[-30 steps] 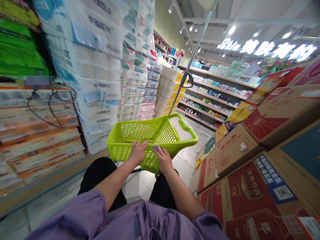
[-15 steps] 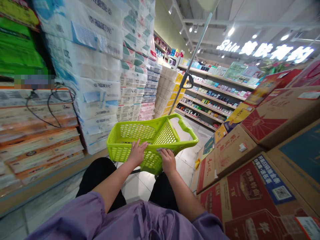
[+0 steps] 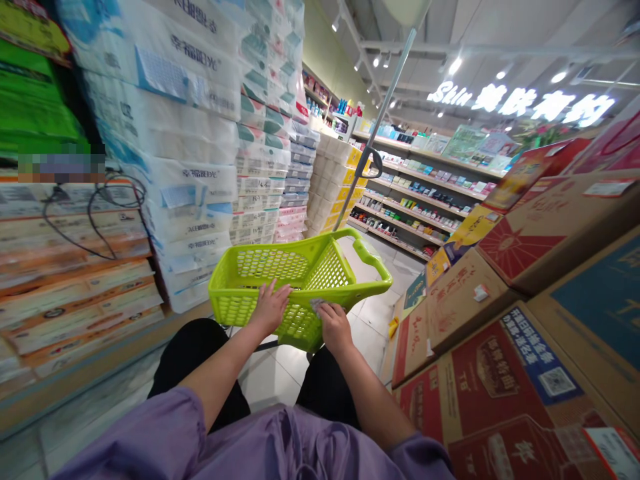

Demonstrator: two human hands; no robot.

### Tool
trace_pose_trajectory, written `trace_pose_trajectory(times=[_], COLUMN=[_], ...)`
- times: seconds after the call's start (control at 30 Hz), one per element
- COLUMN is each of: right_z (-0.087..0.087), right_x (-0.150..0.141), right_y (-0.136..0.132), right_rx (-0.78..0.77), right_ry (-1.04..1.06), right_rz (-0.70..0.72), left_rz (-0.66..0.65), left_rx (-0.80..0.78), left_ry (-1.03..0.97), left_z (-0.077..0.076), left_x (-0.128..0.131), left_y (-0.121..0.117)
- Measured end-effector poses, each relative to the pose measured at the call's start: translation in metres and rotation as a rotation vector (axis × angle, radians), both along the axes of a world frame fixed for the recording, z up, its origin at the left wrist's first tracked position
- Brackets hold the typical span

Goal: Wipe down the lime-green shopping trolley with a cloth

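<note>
A lime-green plastic shopping basket (image 3: 260,261) stands in front of my knees in a shop aisle, its long metal pull handle (image 3: 380,120) slanting up and away. My left hand (image 3: 271,307) lies flat on the basket's near rim, fingers stretched out over the edge. My right hand (image 3: 333,325) is closed on a small greyish cloth (image 3: 317,306) and presses it against the near rim, a little right of the left hand.
Tall stacks of wrapped tissue packs (image 3: 175,133) line the left side. Red and brown cardboard boxes (image 3: 505,320) are piled on the right. Shelves of small goods (image 3: 425,200) run along the far end of the tiled aisle (image 3: 370,313).
My right hand with the cloth has slid a little to the right and down along the rim. The view has shifted slightly left. My left hand stays on the rim.
</note>
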State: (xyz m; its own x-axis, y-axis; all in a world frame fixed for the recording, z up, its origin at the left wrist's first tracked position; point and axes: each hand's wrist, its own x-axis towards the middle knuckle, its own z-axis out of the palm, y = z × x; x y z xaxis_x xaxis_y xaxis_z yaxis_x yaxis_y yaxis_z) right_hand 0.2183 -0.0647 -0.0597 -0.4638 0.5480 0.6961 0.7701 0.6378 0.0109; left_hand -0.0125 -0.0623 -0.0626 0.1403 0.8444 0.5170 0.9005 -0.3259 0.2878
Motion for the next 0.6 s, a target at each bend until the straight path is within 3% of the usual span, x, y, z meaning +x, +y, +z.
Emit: trace_pose_trajectory(times=[0.13,0.33,0.6], right_z=[0.025,0.043,0.076], right_x=[-0.007,-0.004,0.049], right_y=[0.000,0.008,0.024], right_rx=[0.114,0.027,0.112], right_ry=[0.060,-0.045,0.128], right_rz=[0.024,-0.116,-0.395], left_rz=[-0.007,-0.001,0.020], left_rx=[0.000,-0.011,-0.017], left_ry=[-0.007,-0.003,0.025], left_z=[-0.001,-0.001,-0.002], left_x=[-0.004,-0.011,-0.027], left_y=[0.000,0.002,0.007])
